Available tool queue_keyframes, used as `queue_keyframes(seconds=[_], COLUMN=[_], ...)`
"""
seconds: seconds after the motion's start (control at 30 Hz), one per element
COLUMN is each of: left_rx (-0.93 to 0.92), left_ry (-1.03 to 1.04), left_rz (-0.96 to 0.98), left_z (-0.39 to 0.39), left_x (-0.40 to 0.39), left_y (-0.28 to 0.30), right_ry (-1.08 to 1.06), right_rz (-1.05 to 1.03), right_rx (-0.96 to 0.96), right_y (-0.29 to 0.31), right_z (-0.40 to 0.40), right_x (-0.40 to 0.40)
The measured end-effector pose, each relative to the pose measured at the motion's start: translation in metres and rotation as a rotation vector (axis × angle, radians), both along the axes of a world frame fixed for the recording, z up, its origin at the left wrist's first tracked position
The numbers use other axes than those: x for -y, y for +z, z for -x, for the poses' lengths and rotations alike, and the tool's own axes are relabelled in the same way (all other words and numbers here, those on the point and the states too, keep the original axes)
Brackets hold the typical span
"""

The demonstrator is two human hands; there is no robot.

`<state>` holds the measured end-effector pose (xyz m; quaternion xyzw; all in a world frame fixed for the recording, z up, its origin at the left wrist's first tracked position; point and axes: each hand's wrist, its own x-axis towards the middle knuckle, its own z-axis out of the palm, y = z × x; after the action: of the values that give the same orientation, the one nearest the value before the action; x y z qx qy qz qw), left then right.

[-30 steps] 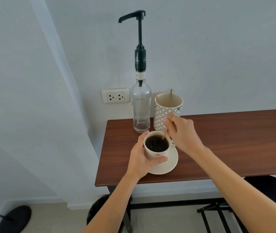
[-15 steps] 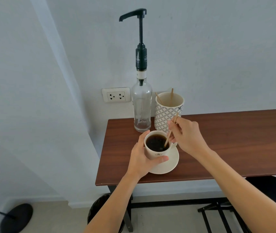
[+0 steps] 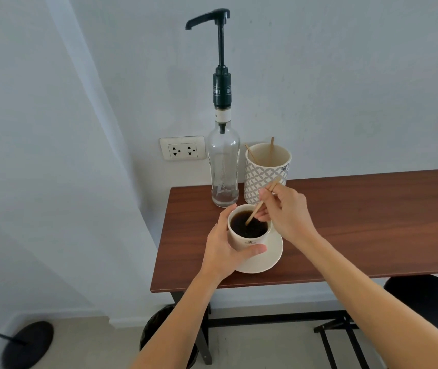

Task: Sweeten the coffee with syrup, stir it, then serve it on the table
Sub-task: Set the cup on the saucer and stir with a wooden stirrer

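Note:
A cream coffee cup point(image 3: 250, 239) full of black coffee stands on a cream saucer point(image 3: 268, 258) near the left end of the brown table point(image 3: 359, 222). My left hand point(image 3: 224, 249) wraps around the cup's left side. My right hand point(image 3: 288, 210) pinches a thin wooden stir stick point(image 3: 259, 206), whose lower tip dips into the coffee. Behind the cup stands a clear glass syrup bottle point(image 3: 224, 166) with a tall black pump, almost empty.
A patterned white holder point(image 3: 266, 170) with two more wooden sticks stands right of the bottle, against the wall. A wall socket point(image 3: 182, 148) sits left of the bottle. Under the table are a black bin point(image 3: 156, 331) and black frame legs; a dark chair point(image 3: 425, 302) is at lower right.
My right hand has moved the stir stick from the cup's right rim into the middle of the coffee, tilting it more. My left hand stays on the cup.

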<state>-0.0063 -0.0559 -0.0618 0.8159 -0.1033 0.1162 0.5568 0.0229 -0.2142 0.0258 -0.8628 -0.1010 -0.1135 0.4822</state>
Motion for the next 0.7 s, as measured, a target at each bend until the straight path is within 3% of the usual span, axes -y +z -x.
queue_keyframes(seconds=[0.13,0.27,0.43,0.6,0.7], left_rx=[0.003,0.011,0.005,0.007,0.010], left_ry=[0.008,0.008,0.012,0.014,0.007], left_rz=[-0.001,0.004,-0.001,-0.004,-0.003], left_z=[0.000,0.000,0.000,0.000,0.000], left_x=[0.001,0.000,0.001,0.000,0.001], left_y=[0.000,0.001,0.000,0.000,0.000], right_ry=[-0.075,0.007,-0.059,0.002,-0.030], right_rz=[0.060,-0.023,0.020,-0.024,0.010], right_rx=[0.064,-0.073,0.035,-0.068,0.007], right_y=[0.004,0.004,-0.003,0.000,-0.004], right_z=[-0.007,0.000,-0.005,-0.001,-0.002], right_x=[0.007,0.008,0.003,0.004,-0.003])
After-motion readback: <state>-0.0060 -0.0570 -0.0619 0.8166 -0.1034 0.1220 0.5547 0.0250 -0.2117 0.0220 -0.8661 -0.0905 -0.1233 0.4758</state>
